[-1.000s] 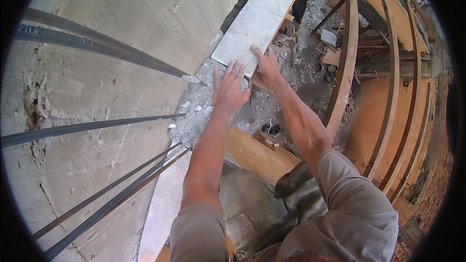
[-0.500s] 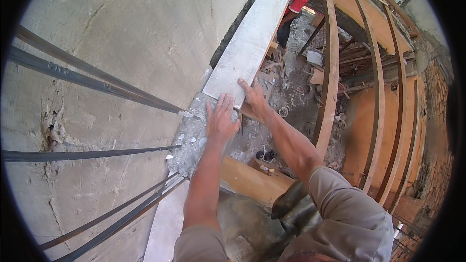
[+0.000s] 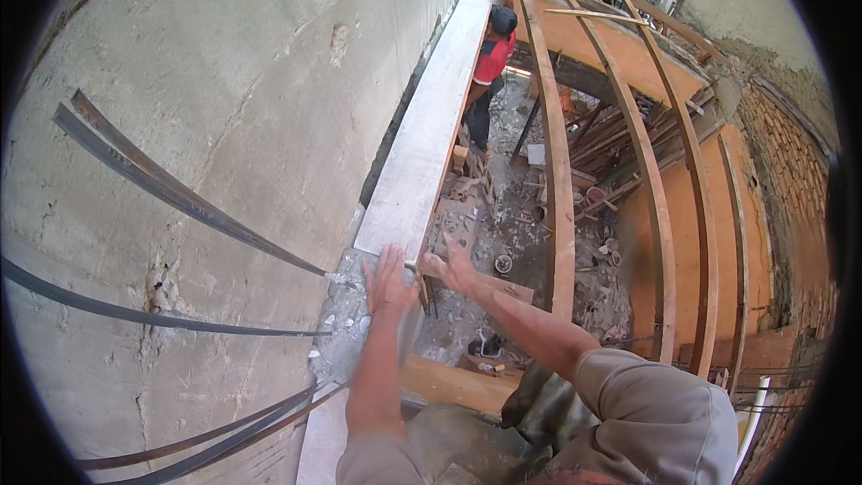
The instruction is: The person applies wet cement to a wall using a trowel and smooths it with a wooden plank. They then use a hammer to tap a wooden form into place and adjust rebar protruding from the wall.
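Long, flat, whitish board (image 3: 426, 144) seems to be being steadied: left hand (image 3: 388, 285) spread at its near end, right hand (image 3: 455, 269) alongside (grip unclear); adjusting would call for both.

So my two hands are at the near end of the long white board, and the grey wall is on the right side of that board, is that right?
Not quite: the head view shows the grey wall on the left of the long white board. Your left hand and right hand are at its near end.
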A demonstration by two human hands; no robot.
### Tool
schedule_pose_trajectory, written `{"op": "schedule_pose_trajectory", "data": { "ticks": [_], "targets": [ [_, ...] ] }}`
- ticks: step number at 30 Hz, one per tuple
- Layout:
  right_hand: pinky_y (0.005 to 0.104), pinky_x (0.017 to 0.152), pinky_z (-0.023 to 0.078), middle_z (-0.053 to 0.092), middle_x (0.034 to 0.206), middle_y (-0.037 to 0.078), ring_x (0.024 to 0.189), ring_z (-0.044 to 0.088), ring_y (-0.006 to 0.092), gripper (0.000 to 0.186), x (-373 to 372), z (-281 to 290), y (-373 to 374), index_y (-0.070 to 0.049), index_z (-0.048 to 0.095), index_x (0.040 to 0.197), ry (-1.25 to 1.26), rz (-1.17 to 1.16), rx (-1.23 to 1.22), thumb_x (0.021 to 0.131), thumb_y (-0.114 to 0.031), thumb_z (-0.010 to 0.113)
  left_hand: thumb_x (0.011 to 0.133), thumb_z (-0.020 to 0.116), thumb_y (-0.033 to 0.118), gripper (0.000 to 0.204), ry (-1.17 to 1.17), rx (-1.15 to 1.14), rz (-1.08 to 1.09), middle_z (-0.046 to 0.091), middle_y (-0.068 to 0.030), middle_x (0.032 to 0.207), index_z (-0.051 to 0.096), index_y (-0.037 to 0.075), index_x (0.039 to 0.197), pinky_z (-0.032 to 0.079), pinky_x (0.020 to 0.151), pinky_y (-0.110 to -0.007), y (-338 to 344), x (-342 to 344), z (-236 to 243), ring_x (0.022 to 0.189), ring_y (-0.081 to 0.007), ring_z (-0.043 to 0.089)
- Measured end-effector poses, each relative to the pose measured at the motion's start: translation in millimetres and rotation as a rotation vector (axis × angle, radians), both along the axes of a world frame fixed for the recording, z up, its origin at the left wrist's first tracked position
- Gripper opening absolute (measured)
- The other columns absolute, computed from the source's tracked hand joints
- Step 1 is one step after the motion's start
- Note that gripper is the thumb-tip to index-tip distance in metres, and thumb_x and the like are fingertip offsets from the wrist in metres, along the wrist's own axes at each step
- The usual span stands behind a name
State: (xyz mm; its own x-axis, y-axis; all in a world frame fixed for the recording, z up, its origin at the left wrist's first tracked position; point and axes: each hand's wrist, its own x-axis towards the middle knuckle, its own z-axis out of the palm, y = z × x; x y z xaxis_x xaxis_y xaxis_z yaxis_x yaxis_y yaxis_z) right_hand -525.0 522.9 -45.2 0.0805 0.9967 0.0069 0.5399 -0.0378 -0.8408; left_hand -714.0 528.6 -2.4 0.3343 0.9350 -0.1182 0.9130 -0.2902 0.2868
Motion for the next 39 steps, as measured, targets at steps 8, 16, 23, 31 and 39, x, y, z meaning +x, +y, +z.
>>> {"op": "schedule_pose_trajectory", "data": {
  "ticks": [8,16,23,31,39],
  "targets": [
    [0.046,0.104,0.041,0.049,0.13,0.028,0.12,0.05,0.0429,0.077,164,62,-188,0.003,0.033,0.146,-0.258,-0.157,-0.29,0.09,-0.038,0.067,0.082,0.069,0.038,0.083,0.003,0.031,-0.01,0.028,-0.0033,0.161,0.034,0.011,0.152,0.001,0.123,-0.054,0,3,-4,0.15,-0.0171,0.017],
    [0.0472,0.1,0.045,0.047,0.127,0.027,0.119,0.05,0.0443,0.084,209,27,-247,0.001,0.033,0.147,-0.442,-0.25,-0.46,0.086,-0.042,0.071,0.082,0.068,0.039,0.083,0.013,0.027,-0.014,0.029,-0.0028,0.16,0.034,0.011,0.152,0.001,0.123,-0.054,-3,5,-4,0.15,-0.0175,0.018],
    [0.047,0.1,0.047,0.045,0.129,0.028,0.116,0.053,0.0463,0.078,195,41,-230,-0.002,0.037,0.143,-0.374,-0.173,-0.606,0.086,-0.043,0.071,0.082,0.068,0.038,0.082,0.039,0.014,0.004,0.027,-0.0031,0.161,0.034,0.011,0.152,0.001,0.123,-0.054,-5,1,0,0.151,-0.0163,0.017],
    [0.0465,0.102,0.045,0.045,0.132,0.028,0.121,0.05,0.044,0.077,227,48,-284,0.003,0.036,0.145,-0.329,-0.139,-0.43,0.089,-0.042,0.067,0.081,0.07,0.041,0.086,0.082,0.036,-0.017,0.024,-0.0044,0.163,0.032,0.011,0.153,0.003,0.122,-0.056,-3,1,-8,0.152,-0.0196,0.014],
    [0.0425,0.104,0.042,0.047,0.131,0.027,0.119,0.05,0.0424,0.07,319,87,-445,0.003,0.043,0.14,-0.376,-0.305,-0.451,0.087,-0.032,0.073,0.081,0.071,0.048,0.092,0.168,-0.094,0.064,0.026,-0.0191,0.16,0.032,0.004,0.152,0.015,0.119,-0.058,-41,64,58,0.15,-0.0338,0.016]
  ]
}}
